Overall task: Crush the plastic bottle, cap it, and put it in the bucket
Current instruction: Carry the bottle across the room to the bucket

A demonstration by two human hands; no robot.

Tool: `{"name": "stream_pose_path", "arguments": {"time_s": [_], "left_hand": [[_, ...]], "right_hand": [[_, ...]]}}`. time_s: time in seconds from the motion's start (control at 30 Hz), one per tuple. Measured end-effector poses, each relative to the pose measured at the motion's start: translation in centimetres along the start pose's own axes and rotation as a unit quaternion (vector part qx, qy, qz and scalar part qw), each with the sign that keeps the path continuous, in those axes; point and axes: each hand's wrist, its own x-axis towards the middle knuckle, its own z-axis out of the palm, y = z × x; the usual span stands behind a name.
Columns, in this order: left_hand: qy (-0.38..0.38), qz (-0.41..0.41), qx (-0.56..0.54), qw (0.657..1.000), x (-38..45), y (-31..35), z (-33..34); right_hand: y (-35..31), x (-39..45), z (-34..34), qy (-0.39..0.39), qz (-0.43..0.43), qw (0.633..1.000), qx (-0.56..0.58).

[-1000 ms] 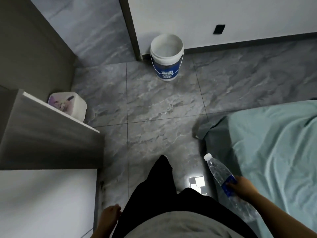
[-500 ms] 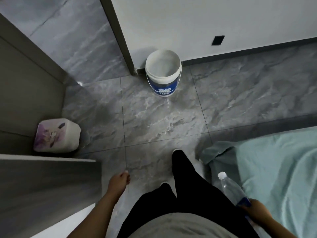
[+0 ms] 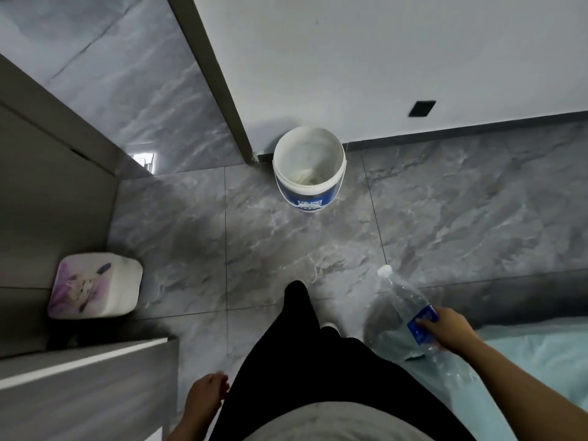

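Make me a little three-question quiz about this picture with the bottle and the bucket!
1. True or false: the plastic bottle is already lying inside the white bucket.
2. Which hand holds the bottle? A) the left hand B) the right hand C) both hands
3. Fill in the missing word: the small white cap is ____ the bottle's neck.

Key:
1. False. The bottle is in a hand, well short of the bucket, which stands on the floor by the wall.
2. B. The right hand grips it at the blue label; the left hand hangs empty by the leg.
3. On.
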Motion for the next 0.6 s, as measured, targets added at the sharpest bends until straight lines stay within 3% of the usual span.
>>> {"name": "stream_pose_path", "arguments": {"time_s": [0.1,0.33,0.6], "left_hand": [[-0.016,0.000,0.037,0.999,2.7,3.1,-1.3],[-0.040,-0.030,-0.064,0.997,10.6,14.4,-4.8],[-0.060,0.008,-0.060,0.996,16.7,26.5,-5.3]], "right_hand": [[-2.1,2.2,-0.9,-0.020,0.017,1.000,-0.016],[-5.0,4.6,-2.9,-0.100,0.077,0.992,-0.014],[-9.4,8.9,-7.5,-0.096,0.104,0.990,-0.003]]}}
